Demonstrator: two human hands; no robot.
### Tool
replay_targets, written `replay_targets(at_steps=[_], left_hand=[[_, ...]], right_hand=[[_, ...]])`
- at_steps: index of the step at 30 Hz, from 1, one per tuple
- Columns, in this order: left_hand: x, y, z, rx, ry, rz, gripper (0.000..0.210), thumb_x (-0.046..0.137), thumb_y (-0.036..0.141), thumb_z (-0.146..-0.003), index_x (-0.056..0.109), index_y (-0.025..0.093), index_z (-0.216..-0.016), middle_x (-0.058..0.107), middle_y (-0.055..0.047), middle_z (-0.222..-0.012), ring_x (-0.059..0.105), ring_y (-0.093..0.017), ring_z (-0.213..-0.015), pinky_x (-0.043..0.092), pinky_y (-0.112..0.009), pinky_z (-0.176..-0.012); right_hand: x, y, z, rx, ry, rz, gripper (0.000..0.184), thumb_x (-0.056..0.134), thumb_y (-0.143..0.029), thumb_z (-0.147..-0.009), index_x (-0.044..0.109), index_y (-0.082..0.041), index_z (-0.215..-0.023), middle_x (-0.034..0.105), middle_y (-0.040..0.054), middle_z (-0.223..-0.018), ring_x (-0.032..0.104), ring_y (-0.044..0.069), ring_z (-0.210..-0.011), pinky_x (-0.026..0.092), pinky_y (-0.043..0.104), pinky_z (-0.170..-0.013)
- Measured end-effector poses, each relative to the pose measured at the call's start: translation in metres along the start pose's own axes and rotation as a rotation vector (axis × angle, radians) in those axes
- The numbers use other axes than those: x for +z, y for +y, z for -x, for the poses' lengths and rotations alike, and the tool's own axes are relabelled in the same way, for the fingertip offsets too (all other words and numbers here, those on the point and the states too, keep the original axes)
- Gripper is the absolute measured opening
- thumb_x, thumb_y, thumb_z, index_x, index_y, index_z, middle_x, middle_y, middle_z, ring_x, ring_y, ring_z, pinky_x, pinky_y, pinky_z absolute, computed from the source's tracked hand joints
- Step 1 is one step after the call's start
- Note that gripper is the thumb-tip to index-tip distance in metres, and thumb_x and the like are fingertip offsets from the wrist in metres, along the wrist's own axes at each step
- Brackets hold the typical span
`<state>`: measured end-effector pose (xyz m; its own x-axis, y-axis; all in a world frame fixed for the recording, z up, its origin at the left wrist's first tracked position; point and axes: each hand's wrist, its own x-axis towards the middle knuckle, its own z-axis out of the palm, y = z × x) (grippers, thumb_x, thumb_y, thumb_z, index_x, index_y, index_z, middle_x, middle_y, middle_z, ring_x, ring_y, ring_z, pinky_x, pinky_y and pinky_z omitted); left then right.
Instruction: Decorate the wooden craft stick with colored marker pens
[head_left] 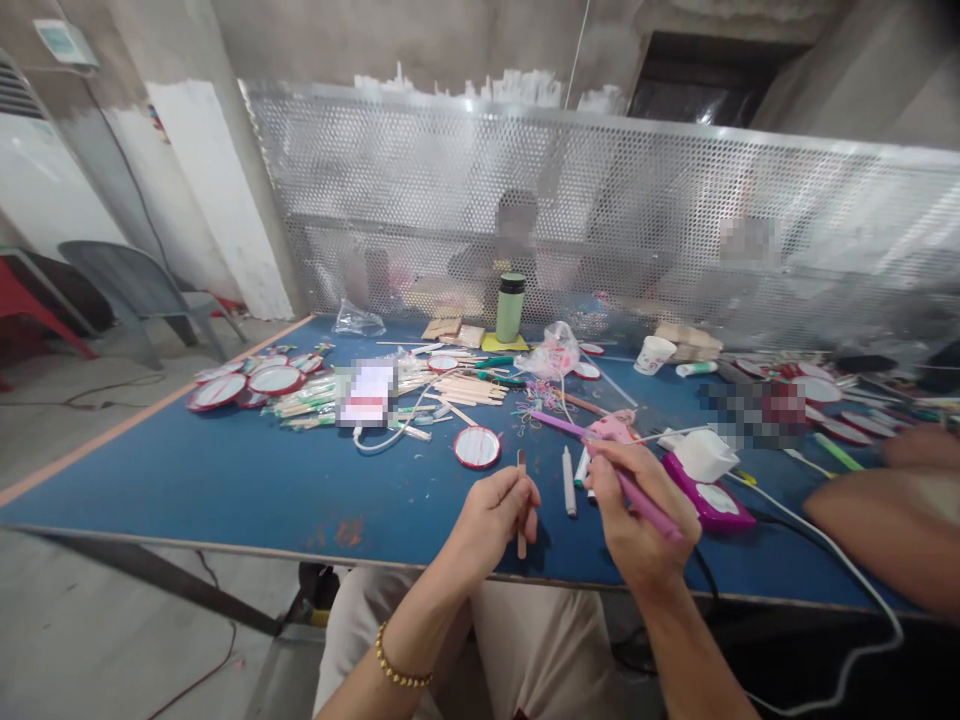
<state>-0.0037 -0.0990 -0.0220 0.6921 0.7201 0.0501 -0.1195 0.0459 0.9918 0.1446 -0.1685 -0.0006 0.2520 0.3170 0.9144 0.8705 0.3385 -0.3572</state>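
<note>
My left hand pinches a flat wooden craft stick, held nearly upright at the table's front edge. My right hand is closed round a purple marker, gripped like a pen and slanting up to the left; its tip is hard to make out. Between the hands lies a pale capped marker, beside another marker with a green end, partly hidden by my right hand. Just beyond my left hand is a round white disc with a red rim.
Craft sticks, rubber bands and a blurred phone on a white cable cover the middle. A green bottle and paper cup stand behind. A purple power strip and another person's arm are at right.
</note>
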Motion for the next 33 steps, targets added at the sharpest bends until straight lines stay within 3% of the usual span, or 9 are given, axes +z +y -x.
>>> replay_targets(at_steps=[2, 7, 13, 17, 22, 25, 27, 30, 33], left_hand=[[0.000, 0.001, 0.000, 0.000, 0.011, -0.023, 0.040, 0.052, 0.056, -0.088, 0.056, 0.018, -0.077, 0.055, 0.002, -0.051, 0.038, -0.008, -0.043, 0.027, -0.021, -0.045], [-0.001, 0.005, 0.001, -0.024, 0.009, -0.021, 0.037, 0.054, 0.051, -0.085, 0.061, 0.015, -0.089, 0.057, 0.002, -0.055, 0.036, -0.008, -0.045, 0.024, -0.022, -0.046], [-0.002, -0.001, -0.004, 0.031, 0.056, -0.034, 0.038, 0.056, 0.051, -0.083, 0.056, 0.017, -0.100, 0.056, 0.005, -0.054, 0.039, -0.009, -0.044, 0.024, -0.023, -0.046], [-0.002, -0.007, -0.007, 0.046, 0.096, -0.058, 0.032, 0.056, 0.051, -0.081, 0.047, 0.021, -0.087, 0.055, 0.006, -0.050, 0.043, -0.010, -0.044, 0.028, -0.022, -0.047], [-0.003, -0.004, -0.005, 0.039, 0.047, -0.084, 0.030, 0.056, 0.050, -0.081, 0.046, 0.022, -0.082, 0.056, 0.006, -0.051, 0.044, -0.009, -0.044, 0.029, -0.021, -0.046], [-0.002, 0.000, -0.003, 0.030, 0.040, -0.093, 0.029, 0.056, 0.049, -0.082, 0.046, 0.022, -0.083, 0.057, 0.005, -0.052, 0.045, -0.009, -0.044, 0.029, -0.021, -0.046], [-0.002, 0.002, -0.001, 0.033, 0.038, -0.100, 0.028, 0.055, 0.048, -0.083, 0.047, 0.021, -0.083, 0.057, 0.005, -0.053, 0.045, -0.009, -0.045, 0.029, -0.021, -0.046], [-0.002, 0.004, 0.000, 0.032, 0.021, -0.122, 0.027, 0.054, 0.047, -0.085, 0.048, 0.021, -0.083, 0.060, 0.004, -0.055, 0.045, -0.009, -0.046, 0.031, -0.021, -0.046], [-0.003, 0.004, 0.001, 0.022, 0.009, -0.147, 0.026, 0.054, 0.046, -0.086, 0.049, 0.020, -0.083, 0.064, 0.002, -0.059, 0.045, -0.009, -0.047, 0.031, -0.021, -0.046]], right_hand=[[-0.010, 0.015, -0.009, -0.046, -0.078, 0.072, 0.009, 0.060, -0.019, -0.095, 0.068, -0.022, -0.093, 0.073, 0.0035, -0.083, 0.071, 0.019, -0.078, 0.057, 0.034, -0.077], [-0.019, 0.046, -0.020, -0.188, -0.453, 0.273, 0.016, 0.055, -0.021, -0.098, 0.069, -0.021, -0.105, 0.071, 0.0073, -0.097, 0.066, 0.022, -0.095, 0.049, 0.035, -0.083], [0.021, 0.051, -0.027, -0.254, -0.973, 0.595, 0.029, 0.048, -0.009, -0.097, 0.069, -0.021, -0.113, 0.070, 0.0095, -0.102, 0.060, 0.023, -0.095, 0.034, 0.035, -0.078], [0.042, 0.056, -0.031, -0.252, -1.017, 0.641, 0.025, 0.048, -0.010, -0.099, 0.072, -0.017, -0.103, 0.071, 0.0113, -0.098, 0.058, 0.024, -0.093, 0.030, 0.035, -0.076], [0.039, 0.059, -0.031, -0.246, -1.046, 0.686, 0.026, 0.049, -0.010, -0.098, 0.073, -0.017, -0.099, 0.072, 0.0111, -0.094, 0.060, 0.024, -0.091, 0.033, 0.035, -0.076], [0.021, 0.053, -0.036, -0.241, -1.018, 0.703, 0.032, 0.047, -0.009, -0.098, 0.068, -0.018, -0.121, 0.071, 0.0118, -0.098, 0.062, 0.024, -0.093, 0.038, 0.035, -0.079], [0.003, 0.051, -0.040, -0.230, -0.914, 0.703, 0.036, 0.047, -0.008, -0.097, 0.064, -0.017, -0.128, 0.071, 0.0130, -0.101, 0.063, 0.024, -0.094, 0.042, 0.035, -0.081], [-0.028, 0.056, -0.039, -0.214, -0.688, 0.592, 0.028, 0.046, -0.015, -0.100, 0.067, -0.016, -0.119, 0.071, 0.0118, -0.104, 0.067, 0.022, -0.094, 0.048, 0.031, -0.079], [-0.053, 0.067, -0.028, -0.222, -0.633, 0.544, 0.025, 0.045, -0.023, -0.102, 0.070, -0.018, -0.101, 0.073, 0.0075, -0.088, 0.068, 0.020, -0.075, 0.046, 0.028, -0.063]])
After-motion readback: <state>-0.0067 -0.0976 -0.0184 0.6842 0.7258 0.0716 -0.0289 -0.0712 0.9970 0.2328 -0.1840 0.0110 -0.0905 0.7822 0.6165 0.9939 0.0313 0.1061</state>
